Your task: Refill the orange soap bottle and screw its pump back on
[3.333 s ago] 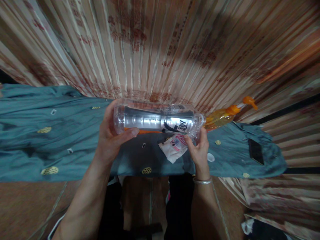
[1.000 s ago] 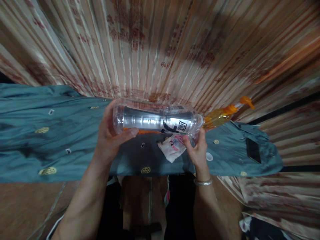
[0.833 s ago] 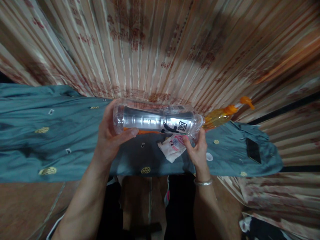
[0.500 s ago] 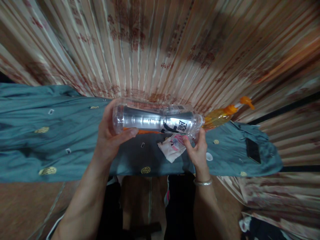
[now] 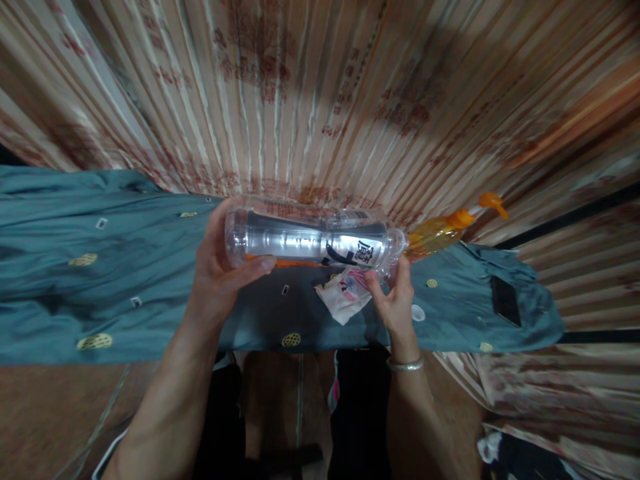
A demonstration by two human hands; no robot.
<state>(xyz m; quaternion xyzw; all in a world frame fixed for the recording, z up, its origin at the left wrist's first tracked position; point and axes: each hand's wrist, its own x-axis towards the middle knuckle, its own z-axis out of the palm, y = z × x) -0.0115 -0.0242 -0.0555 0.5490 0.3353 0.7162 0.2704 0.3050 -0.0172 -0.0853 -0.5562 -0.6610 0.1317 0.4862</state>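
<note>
A large clear plastic bottle [image 5: 300, 237] with a dark and silver label lies sideways between my hands. Its base is in the grip of my left hand [image 5: 220, 267], thumb along the lower side. My right hand [image 5: 393, 293] holds the neck end, thumb and fingers round it. Under the neck, close to my right thumb, rests a crumpled white and pink packet [image 5: 345, 297]. Just past the neck, to the right, is an orange pump bottle [image 5: 435, 235], partly hidden by the neck.
A green-blue cloth [image 5: 150, 287] covers the narrow table. On it, to the right, are a white cap [image 5: 418, 313] and a dark phone [image 5: 506, 301]. A pleated patterned curtain [image 5: 300, 100] hangs behind the table.
</note>
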